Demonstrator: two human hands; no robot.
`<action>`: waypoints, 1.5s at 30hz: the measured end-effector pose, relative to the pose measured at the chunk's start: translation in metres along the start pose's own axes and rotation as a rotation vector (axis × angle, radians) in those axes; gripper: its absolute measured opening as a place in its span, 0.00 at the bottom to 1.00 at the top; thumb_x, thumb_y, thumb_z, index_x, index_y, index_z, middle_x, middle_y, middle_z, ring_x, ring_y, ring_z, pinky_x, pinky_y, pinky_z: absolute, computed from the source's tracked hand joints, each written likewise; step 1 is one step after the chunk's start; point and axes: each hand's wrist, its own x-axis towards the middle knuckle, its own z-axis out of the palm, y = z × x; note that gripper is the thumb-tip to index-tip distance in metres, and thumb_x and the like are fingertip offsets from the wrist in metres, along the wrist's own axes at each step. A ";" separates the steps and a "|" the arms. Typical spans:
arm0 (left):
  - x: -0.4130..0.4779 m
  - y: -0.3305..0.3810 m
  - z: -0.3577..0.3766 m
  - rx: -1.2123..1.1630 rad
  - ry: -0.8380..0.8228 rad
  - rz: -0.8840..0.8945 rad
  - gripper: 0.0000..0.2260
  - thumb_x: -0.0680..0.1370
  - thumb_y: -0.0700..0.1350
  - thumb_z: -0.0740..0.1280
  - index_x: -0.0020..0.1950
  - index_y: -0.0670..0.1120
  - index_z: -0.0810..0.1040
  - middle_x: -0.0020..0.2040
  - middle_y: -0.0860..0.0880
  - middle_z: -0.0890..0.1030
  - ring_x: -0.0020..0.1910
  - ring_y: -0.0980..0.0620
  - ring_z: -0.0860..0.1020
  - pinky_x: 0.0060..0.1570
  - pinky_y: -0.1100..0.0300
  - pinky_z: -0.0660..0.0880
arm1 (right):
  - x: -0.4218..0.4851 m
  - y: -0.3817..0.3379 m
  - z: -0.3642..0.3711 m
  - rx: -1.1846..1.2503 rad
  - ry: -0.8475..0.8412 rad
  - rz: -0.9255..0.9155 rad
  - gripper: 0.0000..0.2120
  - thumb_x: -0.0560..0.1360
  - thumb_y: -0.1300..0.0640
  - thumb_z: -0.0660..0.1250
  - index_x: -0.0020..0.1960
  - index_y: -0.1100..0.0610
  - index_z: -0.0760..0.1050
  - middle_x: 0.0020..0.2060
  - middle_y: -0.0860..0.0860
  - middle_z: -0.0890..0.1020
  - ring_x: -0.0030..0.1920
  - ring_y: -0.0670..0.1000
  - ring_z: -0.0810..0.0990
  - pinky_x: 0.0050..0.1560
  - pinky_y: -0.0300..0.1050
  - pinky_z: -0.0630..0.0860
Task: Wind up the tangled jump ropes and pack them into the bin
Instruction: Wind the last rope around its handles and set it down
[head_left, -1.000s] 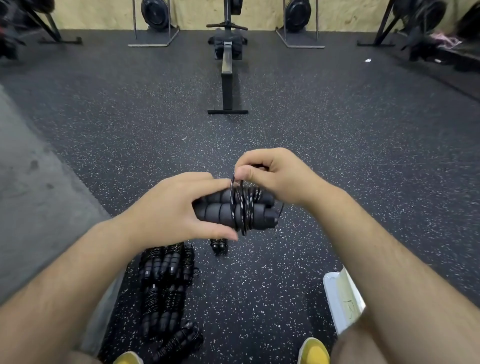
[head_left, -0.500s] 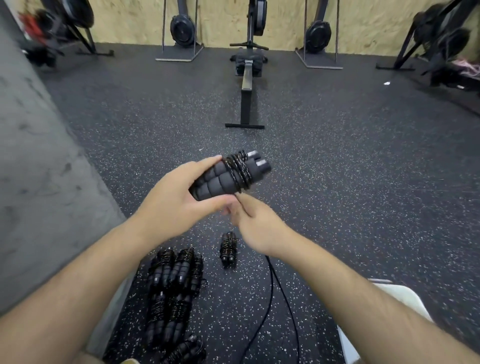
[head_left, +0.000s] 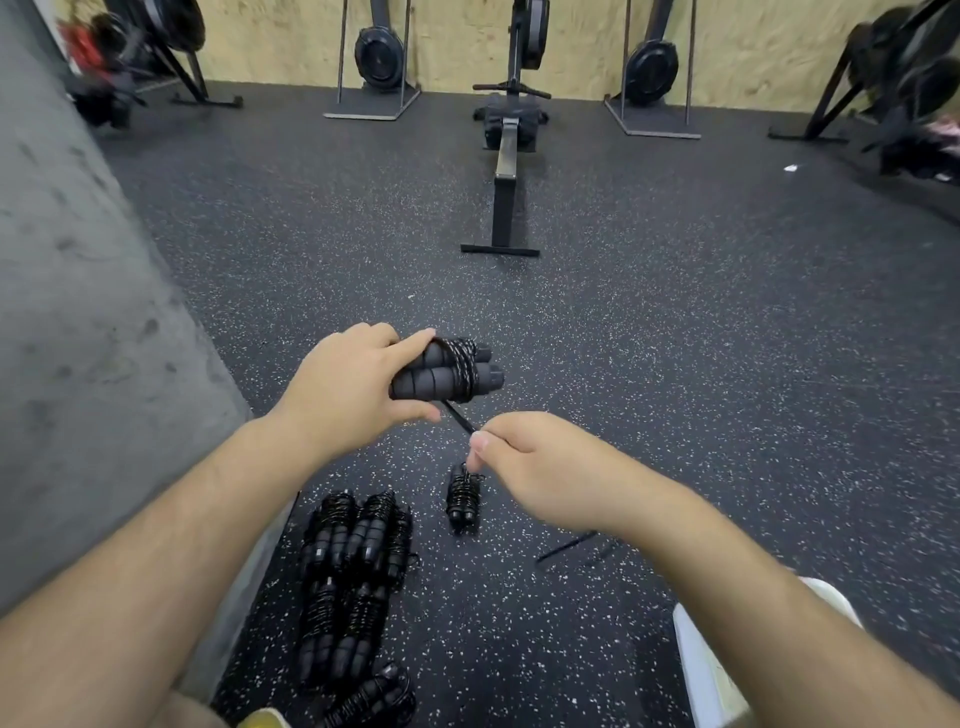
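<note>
Two bare hands are raised over the speckled rubber floor (head_left: 675, 364). The left hand (head_left: 343, 389) grips the jump rope (head_left: 452, 371) by its two black foam handles, which lie side by side, with the fingers curled over the top and the thumb underneath. Several turns of rope are wound round the handles near their far ends. From the underside of this bundle a short run of cord (head_left: 460, 418) leads down, taut, to the right hand (head_left: 535, 467), which pinches it between thumb and forefinger; the remaining fingers are curled in. A further stretch of black line lies on the floor beside the right forearm; whether it belongs to the same rope cannot be told. On the floor below the left forearm a cluster of wound ropes (head_left: 353, 561) lies close together against the edge of a grey concrete slab (head_left: 78, 312). A single wound rope (head_left: 462, 501) lies apart from them, just below the right hand. The white bin (head_left: 693, 670) stands at the lower right, partly hidden by the right forearm, its inside not visible. A rowing machine (head_left: 506, 171) stands well beyond.
</note>
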 end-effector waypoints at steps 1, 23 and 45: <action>0.001 -0.001 0.002 0.038 -0.043 -0.007 0.44 0.67 0.77 0.58 0.73 0.50 0.74 0.47 0.47 0.79 0.46 0.41 0.77 0.45 0.49 0.76 | -0.005 -0.002 -0.005 -0.031 0.007 -0.011 0.15 0.84 0.47 0.54 0.49 0.49 0.78 0.32 0.45 0.76 0.33 0.43 0.74 0.36 0.44 0.68; -0.027 0.068 -0.039 -0.598 -0.056 0.248 0.31 0.70 0.64 0.74 0.70 0.59 0.70 0.54 0.64 0.75 0.59 0.59 0.74 0.60 0.68 0.66 | 0.021 0.046 -0.032 0.124 0.230 -0.079 0.12 0.83 0.58 0.61 0.42 0.51 0.74 0.38 0.43 0.79 0.39 0.42 0.76 0.45 0.44 0.76; -0.003 -0.022 0.017 -0.156 -0.080 -0.021 0.33 0.68 0.59 0.79 0.68 0.48 0.75 0.50 0.50 0.76 0.53 0.43 0.74 0.55 0.48 0.73 | -0.002 0.009 -0.013 -0.395 0.325 -0.259 0.11 0.82 0.47 0.56 0.46 0.50 0.73 0.34 0.45 0.75 0.37 0.50 0.74 0.38 0.47 0.70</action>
